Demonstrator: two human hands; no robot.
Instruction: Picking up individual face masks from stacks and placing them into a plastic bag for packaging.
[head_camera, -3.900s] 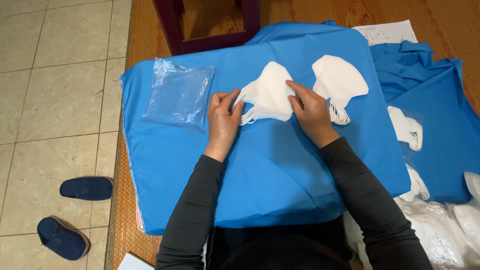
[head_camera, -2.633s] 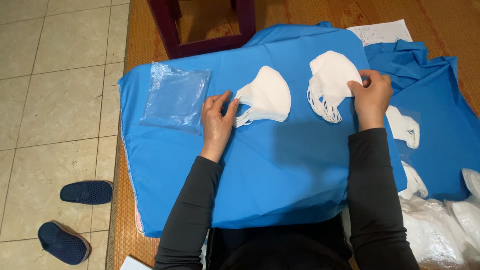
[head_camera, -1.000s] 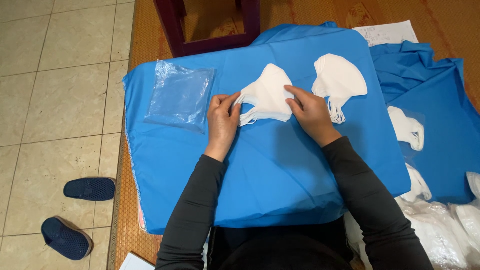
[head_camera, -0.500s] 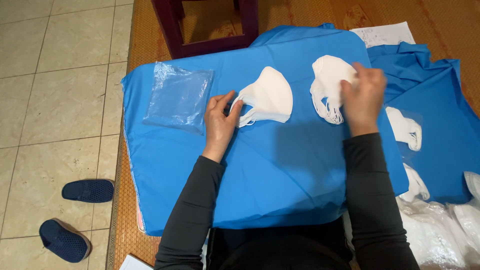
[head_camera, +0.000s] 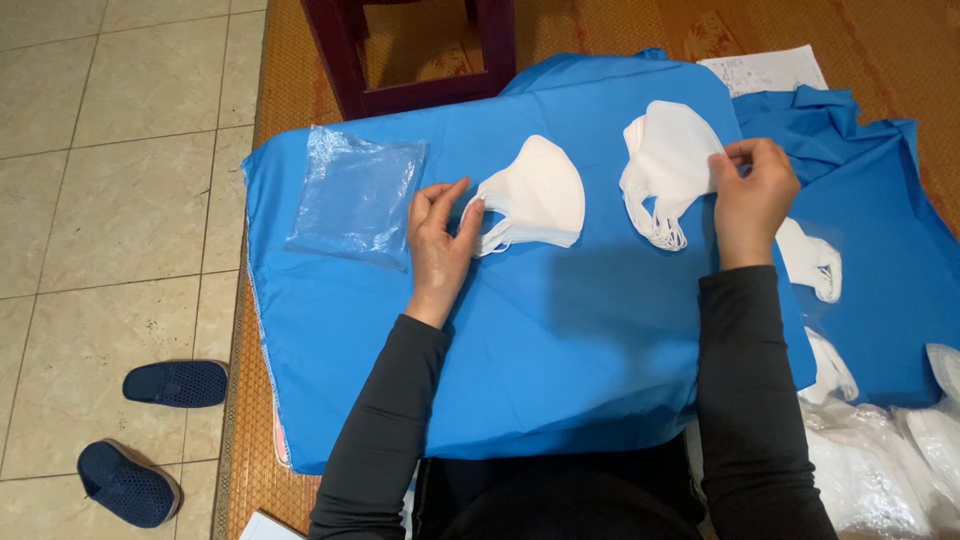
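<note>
A blue cloth-covered board (head_camera: 560, 330) lies across my lap. A small stack of white face masks (head_camera: 540, 195) rests on it at the middle. My left hand (head_camera: 440, 240) touches the stack's left edge and ear loops, fingers apart. A second, larger pile of white masks (head_camera: 665, 160) lies to the right. My right hand (head_camera: 752, 195) pinches the right edge of that pile's top mask.
A clear plastic bag (head_camera: 355, 195) lies on the cloth's left part. More bagged white masks (head_camera: 815, 260) lie on blue fabric at the right, and white packages (head_camera: 890, 470) at lower right. A dark wooden stool (head_camera: 410, 50) stands behind. Two blue slippers (head_camera: 150, 430) sit on the tiled floor.
My right hand left the middle stack, moved right to the other pile and now grips a mask there. My left hand stayed at the middle stack.
</note>
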